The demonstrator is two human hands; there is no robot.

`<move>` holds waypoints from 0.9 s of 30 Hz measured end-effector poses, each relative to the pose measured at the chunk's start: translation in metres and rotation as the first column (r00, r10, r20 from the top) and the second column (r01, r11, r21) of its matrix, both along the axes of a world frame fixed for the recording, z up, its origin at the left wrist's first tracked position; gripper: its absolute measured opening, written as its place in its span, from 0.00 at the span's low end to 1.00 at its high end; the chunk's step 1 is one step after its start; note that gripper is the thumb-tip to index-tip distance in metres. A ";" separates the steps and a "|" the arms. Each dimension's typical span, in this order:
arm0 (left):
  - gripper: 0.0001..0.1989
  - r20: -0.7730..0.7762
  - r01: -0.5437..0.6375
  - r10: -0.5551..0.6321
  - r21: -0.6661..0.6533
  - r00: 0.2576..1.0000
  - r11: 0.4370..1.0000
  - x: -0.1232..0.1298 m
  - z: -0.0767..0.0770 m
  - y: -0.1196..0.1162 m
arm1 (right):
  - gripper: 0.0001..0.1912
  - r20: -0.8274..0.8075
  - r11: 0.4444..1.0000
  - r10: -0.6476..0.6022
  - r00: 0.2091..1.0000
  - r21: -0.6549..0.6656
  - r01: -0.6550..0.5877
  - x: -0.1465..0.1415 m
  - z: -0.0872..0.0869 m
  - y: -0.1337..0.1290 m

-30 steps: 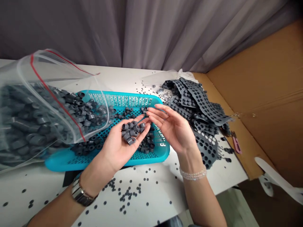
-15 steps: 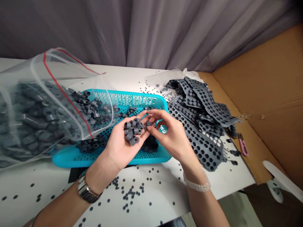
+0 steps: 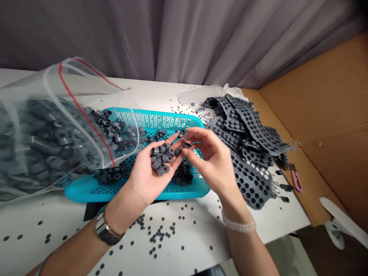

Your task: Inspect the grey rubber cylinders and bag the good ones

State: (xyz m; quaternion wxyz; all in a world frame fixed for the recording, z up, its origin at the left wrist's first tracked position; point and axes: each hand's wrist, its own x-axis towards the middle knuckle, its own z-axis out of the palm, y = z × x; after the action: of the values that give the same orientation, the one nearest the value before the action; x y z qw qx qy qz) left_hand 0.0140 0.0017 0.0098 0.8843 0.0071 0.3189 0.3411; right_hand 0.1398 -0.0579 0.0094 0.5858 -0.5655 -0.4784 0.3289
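Observation:
My left hand [image 3: 143, 174] is palm up over the turquoise basket [image 3: 138, 196], cradling a small heap of grey rubber caps [image 3: 161, 158], short cylinders with a hole. Beside its fingertips, my right hand [image 3: 215, 163] has its thumb and fingers around one dark cap [image 3: 186, 145]; another lies against the left fingers near the right thumb tip. More caps are in the basket below, partly hidden by my hands. A clear zip bag [image 3: 76, 105] with red stripes, full of such caps, lies at the left with its mouth over the basket.
Perforated grey rubber sheets [image 3: 251, 184] are piled on the right, near pink-handled snips [image 3: 296, 179] and a cardboard wall [image 3: 322, 107]. Small dark discs [image 3: 161, 234] litter the white table [image 3: 201, 237]. A grey curtain [image 3: 184, 42] hangs behind.
My right hand's fingers have opened a little and turned, so the cap between them now shows its open end. The left hand and its heap are almost unchanged.

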 end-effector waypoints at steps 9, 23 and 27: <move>0.18 0.039 -0.031 0.032 -0.038 0.999 0.999 0.000 0.000 0.000 | 0.10 -0.711 0.982 -0.023 0.703 -0.149 -0.119 0.010 0.002 0.004; 0.23 -0.017 -0.032 0.032 -0.023 0.999 0.999 0.000 0.002 0.000 | 0.10 -0.511 0.982 -0.086 0.855 -0.190 -0.015 0.011 0.003 0.003; 0.22 0.017 0.017 -0.017 0.012 1.000 1.000 -0.002 -0.001 0.001 | 0.11 0.111 0.971 0.018 0.994 -0.237 0.009 0.001 0.003 0.000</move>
State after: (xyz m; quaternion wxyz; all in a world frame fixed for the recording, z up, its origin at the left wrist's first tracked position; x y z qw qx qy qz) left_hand 0.0118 0.0027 0.0092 0.8897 0.0122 0.3092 0.3356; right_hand 0.1409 -0.0578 0.0124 0.4854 -0.6480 -0.4692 0.3526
